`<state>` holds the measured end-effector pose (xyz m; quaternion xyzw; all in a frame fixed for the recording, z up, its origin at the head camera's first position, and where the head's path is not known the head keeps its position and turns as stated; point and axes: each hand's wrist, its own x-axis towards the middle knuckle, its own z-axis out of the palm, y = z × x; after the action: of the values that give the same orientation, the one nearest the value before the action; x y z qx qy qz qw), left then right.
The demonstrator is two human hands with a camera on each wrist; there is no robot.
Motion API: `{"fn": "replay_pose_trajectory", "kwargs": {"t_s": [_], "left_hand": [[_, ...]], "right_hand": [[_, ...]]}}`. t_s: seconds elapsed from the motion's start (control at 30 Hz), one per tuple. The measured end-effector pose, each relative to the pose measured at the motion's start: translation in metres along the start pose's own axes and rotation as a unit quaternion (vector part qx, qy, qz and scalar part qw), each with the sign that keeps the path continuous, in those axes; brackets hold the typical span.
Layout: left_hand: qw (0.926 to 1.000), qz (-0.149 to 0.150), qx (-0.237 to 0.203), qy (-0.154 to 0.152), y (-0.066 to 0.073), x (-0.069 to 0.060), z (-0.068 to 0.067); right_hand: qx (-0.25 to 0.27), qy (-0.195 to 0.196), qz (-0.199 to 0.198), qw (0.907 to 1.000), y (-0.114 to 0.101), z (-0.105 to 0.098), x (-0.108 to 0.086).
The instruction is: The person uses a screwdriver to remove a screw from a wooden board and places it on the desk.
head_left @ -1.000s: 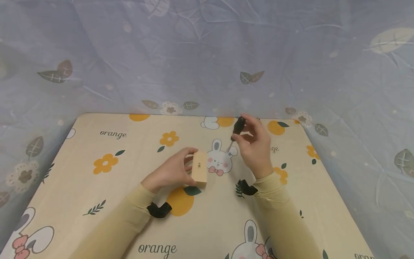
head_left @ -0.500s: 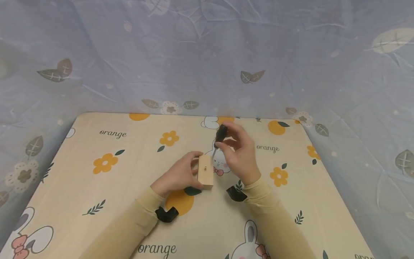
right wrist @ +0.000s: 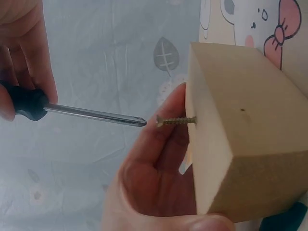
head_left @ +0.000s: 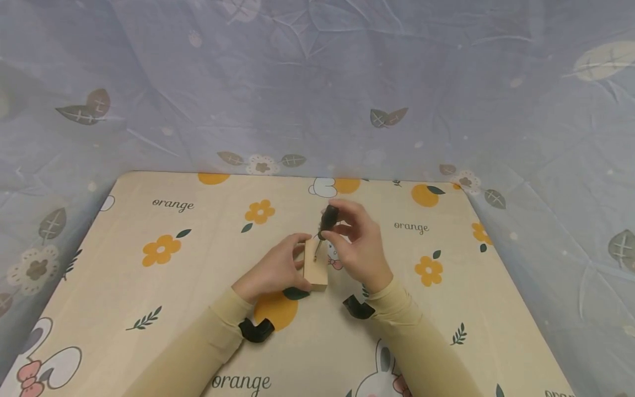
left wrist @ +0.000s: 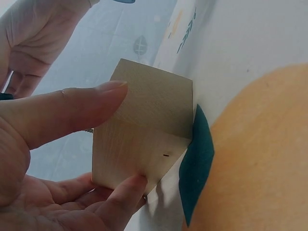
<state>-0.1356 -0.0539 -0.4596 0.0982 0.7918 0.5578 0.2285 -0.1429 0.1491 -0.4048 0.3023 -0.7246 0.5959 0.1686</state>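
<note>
Plainly, your left hand [head_left: 272, 268] grips the wooden block [head_left: 315, 277] with thumb at the near end and fingers at the left side and far end, probably to keep it from turning on the table [head_left: 208, 251]; that hold leaves the top face bare, where the screw [right wrist: 177, 121] stands up; your right hand [head_left: 364, 249] pinches the screwdriver [head_left: 329, 218] by its handle between thumb and fingers, tip just short of the screw, a grip seemingly meant to steady the shaft.
</note>
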Motion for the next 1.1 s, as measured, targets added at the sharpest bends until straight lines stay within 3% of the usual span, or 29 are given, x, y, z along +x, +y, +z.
{"fn": "replay_pose_trajectory", "kwargs": {"t_s": [0.37, 0.73, 0.97, 1.1], "left_hand": [[1.0000, 0.005, 0.003, -0.001, -0.001, 0.000, 0.001], [0.9997, 0.020, 0.012, -0.006, 0.001, 0.001, -0.002], [0.9997, 0.021, 0.006, -0.010, 0.000, 0.000, -0.002], [0.9997, 0.022, 0.007, -0.010, -0.002, 0.000, -0.001]], "right_hand": [[0.006, -0.011, -0.010, 0.9999, 0.002, 0.002, -0.005], [-0.095, 0.002, -0.081, 0.9922, -0.001, 0.011, -0.006], [-0.088, -0.002, -0.064, 0.9940, -0.001, 0.011, -0.006], [-0.106, 0.023, -0.063, 0.9921, -0.002, 0.014, -0.006]]}}
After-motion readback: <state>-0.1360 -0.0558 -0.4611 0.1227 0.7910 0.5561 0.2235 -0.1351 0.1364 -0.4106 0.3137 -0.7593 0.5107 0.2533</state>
